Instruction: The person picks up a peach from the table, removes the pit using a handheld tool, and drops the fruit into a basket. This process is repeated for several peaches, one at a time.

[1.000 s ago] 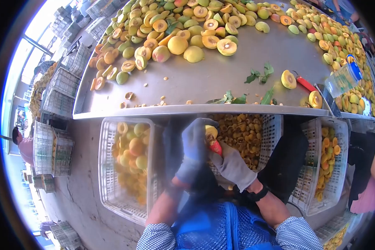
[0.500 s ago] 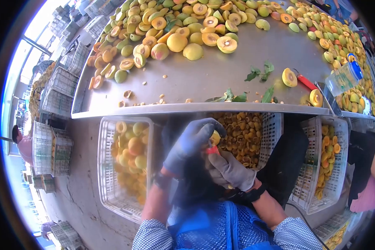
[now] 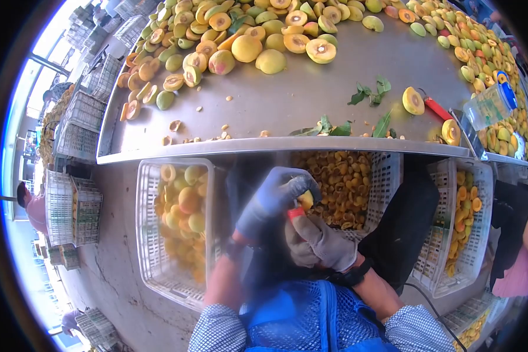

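Observation:
In a grey-blue glove, my left hand (image 3: pixel 284 190) is closed around a yellow peach half (image 3: pixel 305 200), mostly covered by the fingers. My right hand (image 3: pixel 322 240), in a grey glove, meets it from below. Its fingers are closed on a small tool with a red handle (image 3: pixel 296 213); the tool's working end is hidden at the fruit. Both hands are over my lap, just below the metal table's edge. Beyond them a crate of brownish-orange, cup-shaped scraps (image 3: pixel 337 182) sits under the table. To the left, a white crate (image 3: pixel 146 234) contains yellow peaches.
On the metal table (image 3: pixel 229 120) lie a heap of halved peaches (image 3: pixel 270 26), leaves (image 3: pixel 369 94), a red-handled tool (image 3: pixel 437 110) and a clear jar with a blue lid (image 3: pixel 490 105). Another crate (image 3: pixel 440 258) stands right of my leg. A person in pink (image 3: pixel 519 276) is at far right.
My view has shifted slightly, so the table edge appears a little higher. Both hands stay together at the peach half, turned slightly; the hold is the same.

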Demonstrator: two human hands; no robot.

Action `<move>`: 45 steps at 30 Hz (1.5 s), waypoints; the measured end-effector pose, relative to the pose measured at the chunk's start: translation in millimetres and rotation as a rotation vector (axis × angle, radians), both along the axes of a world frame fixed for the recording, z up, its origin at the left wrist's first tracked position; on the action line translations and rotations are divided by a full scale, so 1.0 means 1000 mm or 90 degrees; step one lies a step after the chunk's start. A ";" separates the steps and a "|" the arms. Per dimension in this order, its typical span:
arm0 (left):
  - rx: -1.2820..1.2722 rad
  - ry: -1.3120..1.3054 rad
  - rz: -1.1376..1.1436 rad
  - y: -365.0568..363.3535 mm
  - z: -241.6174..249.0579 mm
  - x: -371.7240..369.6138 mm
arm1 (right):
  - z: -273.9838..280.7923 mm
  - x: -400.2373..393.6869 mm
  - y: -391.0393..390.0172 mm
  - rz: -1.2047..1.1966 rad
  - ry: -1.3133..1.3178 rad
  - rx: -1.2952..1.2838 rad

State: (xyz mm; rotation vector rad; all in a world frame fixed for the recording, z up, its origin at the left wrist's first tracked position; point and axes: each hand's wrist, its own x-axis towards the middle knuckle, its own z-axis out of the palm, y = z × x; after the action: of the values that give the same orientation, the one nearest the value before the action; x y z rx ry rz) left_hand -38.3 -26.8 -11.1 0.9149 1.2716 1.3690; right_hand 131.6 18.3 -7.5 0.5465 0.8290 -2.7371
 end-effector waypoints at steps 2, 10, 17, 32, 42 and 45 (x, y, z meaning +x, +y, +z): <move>0.022 -0.038 0.005 0.001 -0.007 0.004 | -0.005 0.001 -0.001 -0.023 0.046 -0.129; 0.109 -0.140 0.063 0.009 -0.025 0.017 | -0.007 0.002 0.003 -0.057 0.053 0.059; 0.129 -0.213 0.020 0.010 -0.016 0.021 | -0.006 0.008 0.002 -0.040 0.068 0.064; 0.090 -0.266 0.094 0.013 -0.006 0.042 | -0.026 0.022 0.003 -0.039 0.061 0.125; -0.082 -0.186 0.425 -0.062 0.005 -0.006 | -0.044 0.033 0.032 -0.219 -0.193 -0.027; -0.370 0.607 0.386 -0.134 0.033 -0.055 | -0.063 0.038 0.040 -0.323 -0.170 -0.109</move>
State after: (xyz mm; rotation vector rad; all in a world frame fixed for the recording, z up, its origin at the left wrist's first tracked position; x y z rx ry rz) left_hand -93.8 -161.3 22.0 0.7968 2.6704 0.8444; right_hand 169.9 58.2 -70.9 1.1913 0.4277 -3.0304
